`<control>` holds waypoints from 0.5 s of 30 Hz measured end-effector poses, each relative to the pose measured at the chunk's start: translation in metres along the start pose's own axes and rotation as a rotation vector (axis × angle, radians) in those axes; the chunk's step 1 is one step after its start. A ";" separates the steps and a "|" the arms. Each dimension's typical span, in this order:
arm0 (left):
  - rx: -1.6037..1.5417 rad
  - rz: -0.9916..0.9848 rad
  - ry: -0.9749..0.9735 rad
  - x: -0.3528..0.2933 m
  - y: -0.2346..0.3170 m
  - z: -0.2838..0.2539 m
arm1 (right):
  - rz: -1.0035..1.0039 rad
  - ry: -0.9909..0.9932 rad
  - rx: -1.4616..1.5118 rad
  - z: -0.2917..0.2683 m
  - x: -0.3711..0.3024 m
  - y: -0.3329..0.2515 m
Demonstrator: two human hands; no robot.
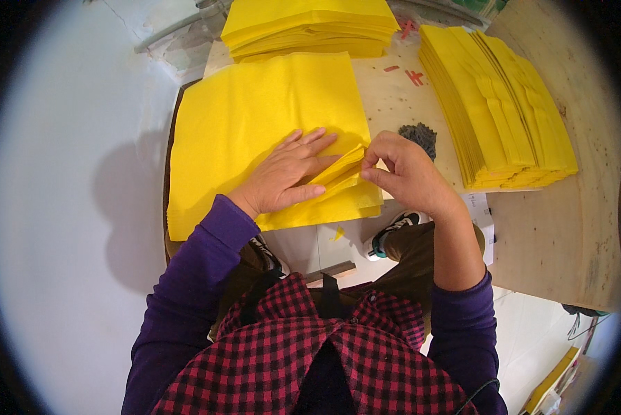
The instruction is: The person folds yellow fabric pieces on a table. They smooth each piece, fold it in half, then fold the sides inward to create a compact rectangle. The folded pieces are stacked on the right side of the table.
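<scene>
Directly before me lies a large yellow fabric sheet (255, 117), its near edge hanging over the table's front. My left hand (286, 173) rests flat on it with the fingers spread, the thumb beside a raised fold. At the right edge, my right hand (407, 169) pinches the corner of that folded yellow fabric (341, 173) between thumb and fingertips. The fold stands up slightly between my two hands. Whether more sheets lie beneath cannot be made out.
A thick yellow fabric stack (310, 31) sits behind the sheet. Another folded stack (497, 111) stands at the right on the wooden table (386, 104). A dark grey crumpled bundle (419, 138) lies just beyond my right hand. A white wall (68, 173) rises on the left.
</scene>
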State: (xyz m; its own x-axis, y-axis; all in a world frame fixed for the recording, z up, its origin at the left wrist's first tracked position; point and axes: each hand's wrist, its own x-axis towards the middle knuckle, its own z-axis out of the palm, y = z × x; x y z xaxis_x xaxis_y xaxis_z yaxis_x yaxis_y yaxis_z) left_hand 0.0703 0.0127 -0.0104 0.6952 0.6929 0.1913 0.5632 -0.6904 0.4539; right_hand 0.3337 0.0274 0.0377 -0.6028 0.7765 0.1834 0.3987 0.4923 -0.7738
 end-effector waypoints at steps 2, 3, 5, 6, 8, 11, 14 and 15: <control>-0.014 0.015 0.007 0.000 0.000 -0.001 | -0.018 0.025 -0.019 0.001 0.002 -0.001; -0.021 0.022 0.009 0.000 0.000 -0.001 | -0.023 0.034 -0.037 0.001 0.003 -0.001; -0.038 0.019 -0.012 0.000 -0.001 -0.002 | -0.032 0.052 -0.073 0.001 0.006 -0.003; -0.046 0.018 -0.023 0.000 -0.001 -0.002 | -0.053 0.062 -0.083 0.002 0.008 -0.004; -0.001 0.017 -0.035 0.000 -0.001 -0.002 | -0.080 0.081 -0.098 0.003 0.013 -0.006; 0.011 0.024 -0.032 0.000 -0.002 -0.001 | -0.082 0.089 -0.118 0.004 0.018 -0.010; 0.011 0.034 0.006 0.001 -0.002 0.000 | -0.044 0.108 -0.152 0.008 0.023 -0.013; 0.011 0.036 0.026 0.001 -0.002 0.001 | -0.065 0.117 -0.148 0.008 0.024 -0.014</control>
State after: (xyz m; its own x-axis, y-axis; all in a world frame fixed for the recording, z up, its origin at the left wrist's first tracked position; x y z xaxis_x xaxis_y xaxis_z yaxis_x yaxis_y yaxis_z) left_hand 0.0703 0.0149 -0.0120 0.7032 0.6729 0.2297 0.5433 -0.7169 0.4369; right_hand 0.3081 0.0358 0.0482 -0.5498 0.7774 0.3055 0.4641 0.5883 -0.6622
